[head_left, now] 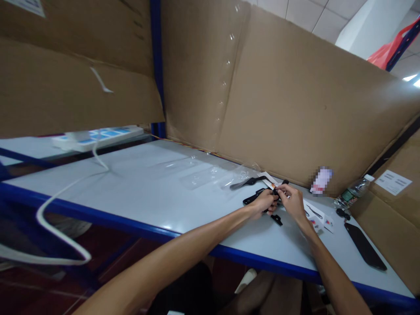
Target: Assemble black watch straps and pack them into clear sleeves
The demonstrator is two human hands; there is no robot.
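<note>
Both of my hands meet over the right part of the white table (138,183). My left hand (265,202) is closed around a black part (249,199) whose rounded end sticks out to its left. The fingers of my right hand (291,199) are pinched together against the same black part, at its upper end. A small black piece (276,219) shows just below my left hand. Behind the hands lies a black curved piece (247,182), beside a white card (269,180). Fine details between the fingers are too small to tell.
Clear plastic bags (210,175) lie left of the hands. Printed papers (316,214), a black phone-like slab (365,246), a small black round object (343,214) and a plastic bottle (353,192) are at right. Cardboard panels (278,96) stand behind; a white cable (52,197) hangs left.
</note>
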